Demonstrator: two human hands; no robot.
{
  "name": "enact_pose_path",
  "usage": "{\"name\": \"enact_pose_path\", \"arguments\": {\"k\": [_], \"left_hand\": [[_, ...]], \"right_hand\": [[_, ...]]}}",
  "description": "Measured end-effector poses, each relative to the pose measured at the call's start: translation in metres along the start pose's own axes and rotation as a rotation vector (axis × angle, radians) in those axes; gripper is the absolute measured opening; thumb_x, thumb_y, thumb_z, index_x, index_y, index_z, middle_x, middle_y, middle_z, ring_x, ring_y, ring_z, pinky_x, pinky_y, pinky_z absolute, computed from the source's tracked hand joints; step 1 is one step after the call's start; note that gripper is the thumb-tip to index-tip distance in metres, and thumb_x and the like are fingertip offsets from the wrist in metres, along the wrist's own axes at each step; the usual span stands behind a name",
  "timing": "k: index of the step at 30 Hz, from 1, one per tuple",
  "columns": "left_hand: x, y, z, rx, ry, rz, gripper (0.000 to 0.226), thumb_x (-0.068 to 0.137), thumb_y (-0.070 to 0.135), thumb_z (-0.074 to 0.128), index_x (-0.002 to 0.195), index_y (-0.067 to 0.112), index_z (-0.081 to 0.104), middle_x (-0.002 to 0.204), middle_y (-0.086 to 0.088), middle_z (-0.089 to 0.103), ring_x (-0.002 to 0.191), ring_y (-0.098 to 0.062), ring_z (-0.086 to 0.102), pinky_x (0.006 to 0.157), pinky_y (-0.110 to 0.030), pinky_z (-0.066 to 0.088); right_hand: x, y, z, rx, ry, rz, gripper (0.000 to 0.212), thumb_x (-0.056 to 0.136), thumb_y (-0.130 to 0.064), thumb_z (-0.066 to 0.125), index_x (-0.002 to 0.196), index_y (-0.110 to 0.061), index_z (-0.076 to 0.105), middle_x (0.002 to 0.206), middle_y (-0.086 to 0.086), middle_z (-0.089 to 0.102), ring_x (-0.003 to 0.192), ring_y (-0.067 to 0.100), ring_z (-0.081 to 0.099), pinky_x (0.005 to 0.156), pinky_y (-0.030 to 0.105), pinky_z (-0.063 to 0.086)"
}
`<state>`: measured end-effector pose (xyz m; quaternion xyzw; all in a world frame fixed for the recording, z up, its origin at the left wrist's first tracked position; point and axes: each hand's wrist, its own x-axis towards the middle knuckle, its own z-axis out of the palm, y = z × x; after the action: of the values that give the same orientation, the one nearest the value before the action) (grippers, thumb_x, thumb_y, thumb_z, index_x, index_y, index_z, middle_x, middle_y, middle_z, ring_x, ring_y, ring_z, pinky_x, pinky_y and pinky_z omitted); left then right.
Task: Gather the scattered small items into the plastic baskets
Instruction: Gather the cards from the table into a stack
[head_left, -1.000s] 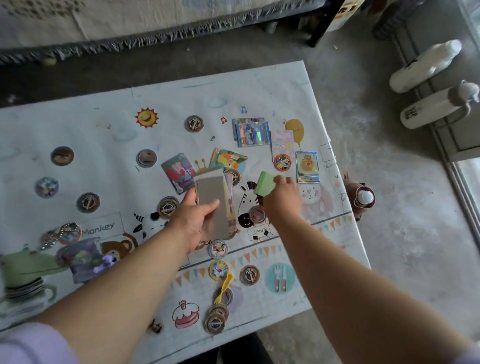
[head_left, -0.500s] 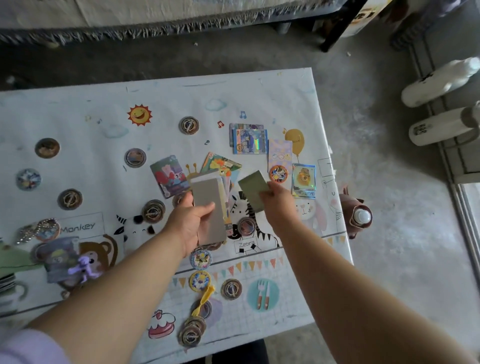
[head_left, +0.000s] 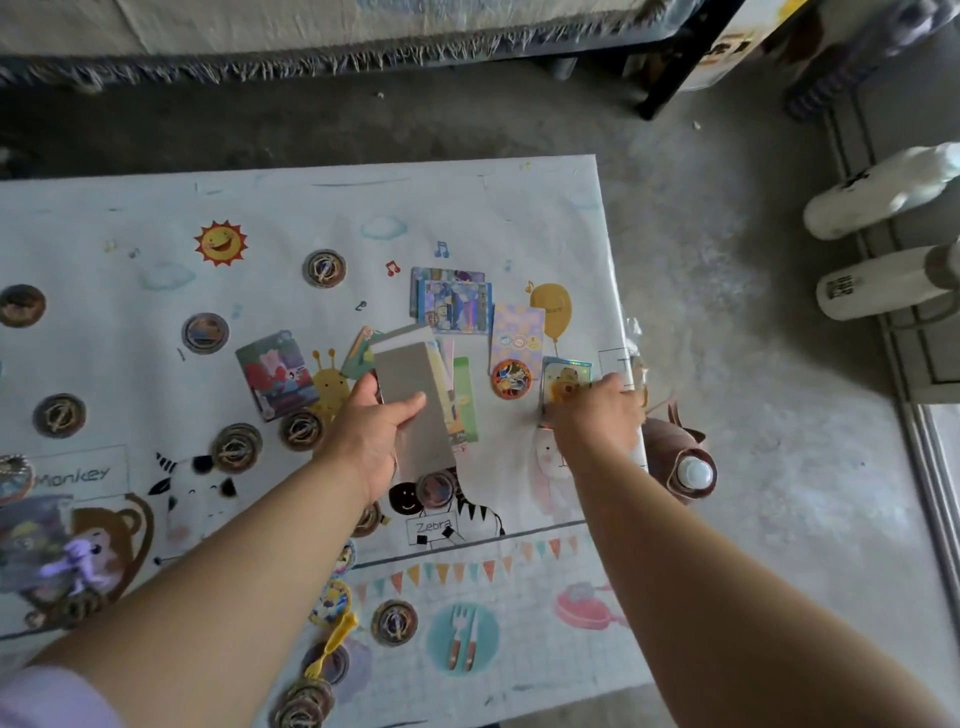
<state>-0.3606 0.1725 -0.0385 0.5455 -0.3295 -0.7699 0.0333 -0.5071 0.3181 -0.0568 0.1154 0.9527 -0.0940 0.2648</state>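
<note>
Now the green card (head_left: 464, 395) has been passed to the stack (head_left: 410, 384) gripped in the left hand (head_left: 371, 441); the right hand (head_left: 597, 423) is laid on the bear card (head_left: 566, 375) (grip unclear). Baskets unseen.

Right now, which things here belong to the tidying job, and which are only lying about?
Part of the job:
- stack of cards held in the left hand
- bear card at the right hand
- loose cards
- round discs
- yellow clip

Just lying about:
- white bottles on the floor
- brown bottle beside the table
</note>
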Motion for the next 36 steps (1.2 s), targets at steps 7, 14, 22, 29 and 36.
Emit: {"name": "enact_pose_path", "arguments": {"k": [7, 14, 22, 29, 36], "left_hand": [[0.019, 0.007, 0.003, -0.015, 0.162, 0.089, 0.027, 0.091, -0.003, 0.057, 0.096, 0.024, 0.056, 0.1, -0.003, 0.065, 0.094, -0.024, 0.061, 0.071, -0.035, 0.05], [0.052, 0.042, 0.012, -0.1, 0.236, 0.158, 0.024, 0.09, -0.004, 0.058, 0.091, 0.019, 0.052, 0.095, -0.002, 0.065, 0.085, -0.016, 0.064, 0.069, -0.03, 0.051], [0.092, 0.066, 0.034, 0.055, 0.202, 0.055, 0.024, 0.089, -0.004, 0.058, 0.092, 0.019, 0.052, 0.09, -0.003, 0.063, 0.079, -0.016, 0.061, 0.075, -0.034, 0.049], [0.097, 0.06, 0.025, 0.024, 0.261, 0.07, 0.027, 0.09, -0.007, 0.056, 0.1, 0.018, 0.053, 0.09, 0.0, 0.061, 0.079, -0.011, 0.059, 0.065, -0.025, 0.045], [0.097, 0.061, 0.025, -0.044, 0.261, 0.022, 0.027, 0.091, -0.006, 0.055, 0.09, 0.02, 0.052, 0.089, 0.001, 0.062, 0.075, -0.011, 0.06, 0.061, -0.026, 0.044]], "right_hand": [[0.024, -0.002, -0.006, 0.27, -0.21, 0.106, 0.014, 0.081, -0.014, 0.063, 0.093, -0.007, 0.06, 0.088, 0.013, 0.065, 0.071, 0.03, 0.062, 0.059, 0.035, 0.054], [0.039, -0.041, -0.021, 0.291, -0.087, -0.034, 0.021, 0.09, -0.012, 0.051, 0.106, -0.003, 0.061, 0.103, 0.016, 0.065, 0.099, 0.035, 0.061, 0.077, 0.034, 0.047], [0.033, -0.086, -0.001, 0.315, -0.141, -0.098, 0.021, 0.085, -0.011, 0.053, 0.101, -0.007, 0.065, 0.096, 0.014, 0.068, 0.092, 0.034, 0.064, 0.082, 0.044, 0.056], [0.033, -0.099, 0.008, 0.356, -0.195, -0.15, 0.021, 0.093, -0.026, 0.057, 0.105, -0.009, 0.06, 0.091, 0.008, 0.061, 0.085, 0.028, 0.057, 0.074, 0.032, 0.047], [0.025, -0.12, 0.017, 0.355, -0.331, -0.152, 0.025, 0.076, -0.017, 0.071, 0.098, -0.009, 0.063, 0.087, 0.006, 0.069, 0.08, 0.026, 0.067, 0.077, 0.038, 0.057]]}}
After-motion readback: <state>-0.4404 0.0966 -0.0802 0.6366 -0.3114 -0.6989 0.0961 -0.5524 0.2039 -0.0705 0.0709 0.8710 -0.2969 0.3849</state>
